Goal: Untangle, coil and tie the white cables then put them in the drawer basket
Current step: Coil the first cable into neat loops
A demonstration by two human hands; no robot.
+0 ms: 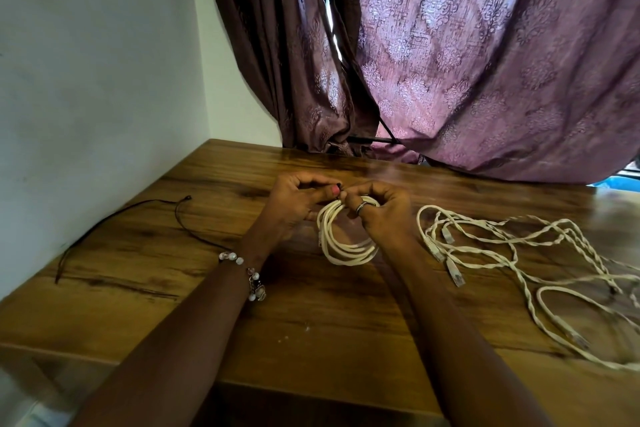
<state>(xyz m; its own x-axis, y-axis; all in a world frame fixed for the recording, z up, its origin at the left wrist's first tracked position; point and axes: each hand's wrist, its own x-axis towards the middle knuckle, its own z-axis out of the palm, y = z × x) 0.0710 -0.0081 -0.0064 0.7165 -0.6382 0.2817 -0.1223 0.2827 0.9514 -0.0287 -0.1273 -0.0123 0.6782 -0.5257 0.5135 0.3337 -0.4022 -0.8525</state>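
A white cable wound into a small coil hangs between both hands over the middle of the wooden table. My left hand and my right hand meet at the coil's top, fingers curled; they pinch something small and dark there, too small to name. The right hand's fingers wrap the coil's upper loops. To the right lies a loose tangle of white cables, partly twisted together, with clear plug ends showing. No drawer basket is in view.
A thin dark string lies on the table's left part, near the white wall. Purple patterned curtains hang over the table's far edge. The table's front edge runs along the bottom of the view.
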